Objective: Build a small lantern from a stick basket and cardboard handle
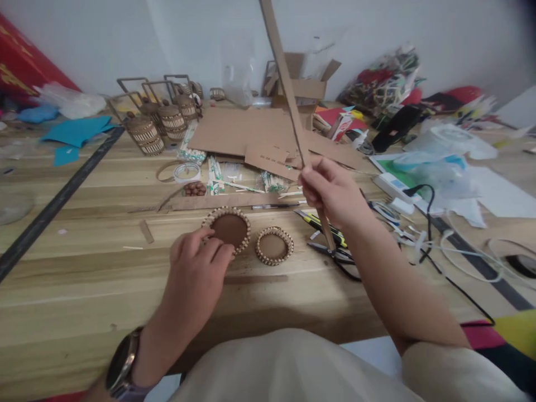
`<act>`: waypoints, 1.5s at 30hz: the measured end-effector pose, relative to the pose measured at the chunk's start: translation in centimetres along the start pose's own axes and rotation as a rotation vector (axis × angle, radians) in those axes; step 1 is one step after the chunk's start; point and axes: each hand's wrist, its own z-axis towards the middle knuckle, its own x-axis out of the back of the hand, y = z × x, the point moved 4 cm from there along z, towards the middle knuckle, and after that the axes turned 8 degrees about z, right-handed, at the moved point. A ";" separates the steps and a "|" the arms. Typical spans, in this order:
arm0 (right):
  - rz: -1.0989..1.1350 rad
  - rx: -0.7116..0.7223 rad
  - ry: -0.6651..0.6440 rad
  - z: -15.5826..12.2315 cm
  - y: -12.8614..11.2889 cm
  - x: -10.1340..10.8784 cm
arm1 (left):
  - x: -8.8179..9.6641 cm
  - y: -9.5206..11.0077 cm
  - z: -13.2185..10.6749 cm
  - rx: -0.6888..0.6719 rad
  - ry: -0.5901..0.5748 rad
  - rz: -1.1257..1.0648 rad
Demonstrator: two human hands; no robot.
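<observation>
My right hand (329,187) is closed in a pinch around a long, narrow cardboard strip (285,75). The strip rises past the top of the view, and its lower end reaches down toward the cutters. On the table, my left hand (201,262) has its fingers bent over the near-left rim of the larger round cardboard piece (230,226), which has a brown floor and a beaded-looking edge. Part of that rim is hidden by the fingers. Just right of it lies a smaller round cardboard piece (274,247) with a similar edge.
Yellow-and-black utility knives (322,226) and cables lie to the right. Behind are cardboard sheets (238,131), a tape roll (186,172), brown beads (195,188) and several small handled buckets (144,134). A flat cardboard strip (259,278) lies near the front. A power strip (391,186) is at right.
</observation>
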 end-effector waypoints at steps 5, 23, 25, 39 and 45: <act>0.054 -0.288 0.175 -5.1 4.8 3.8 | 0.4 3.3 3.2 -0.183 0.044 -0.091; 0.121 -0.198 0.184 -8.0 3.7 2.7 | -6.3 3.0 6.0 -0.148 -0.254 -0.169; 0.118 -0.180 0.188 -8.2 3.5 2.5 | -7.7 4.1 7.5 -0.202 -0.361 -0.228; 0.130 -0.173 0.205 -8.6 3.5 3.1 | -11.5 3.4 10.2 -0.154 -0.443 -0.297; 0.216 -0.092 0.178 -7.0 2.7 2.2 | -13.7 0.6 11.9 -0.101 -0.427 -0.299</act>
